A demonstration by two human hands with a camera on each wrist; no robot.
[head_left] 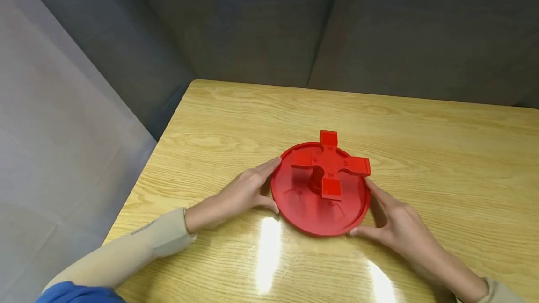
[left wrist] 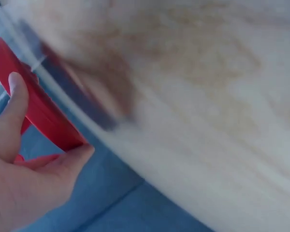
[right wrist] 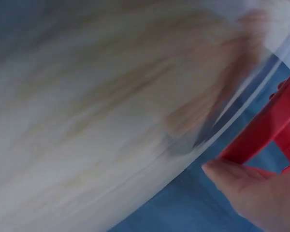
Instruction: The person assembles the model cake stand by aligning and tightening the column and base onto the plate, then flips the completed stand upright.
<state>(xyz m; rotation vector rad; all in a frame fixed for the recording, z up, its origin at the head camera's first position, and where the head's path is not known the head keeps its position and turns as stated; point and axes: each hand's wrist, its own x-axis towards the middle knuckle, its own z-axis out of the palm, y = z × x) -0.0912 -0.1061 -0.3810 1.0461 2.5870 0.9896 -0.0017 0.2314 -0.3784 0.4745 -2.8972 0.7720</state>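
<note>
A red round plastic tray [head_left: 290,205] with a raised rim is between my two hands. From its middle rises a short post carrying a red cross-shaped top [head_left: 330,162] with small numbers on its arms. My left hand [head_left: 240,195] grips the tray's left edge, thumb toward me and fingers farther back. On the opposite edge, my right hand [head_left: 400,226] holds the rim the same way. The left wrist view shows the tray's side wall [left wrist: 48,116] between thumb and fingers. In the right wrist view, fingertips lie at the lower end of the red wall [right wrist: 253,140].
The wood-grain table [head_left: 227,120] reflects light in bright patches near its front. Dark grey cloth [head_left: 261,27] hangs behind its far edge, and a paler sheet [head_left: 54,130] lies beyond its left edge.
</note>
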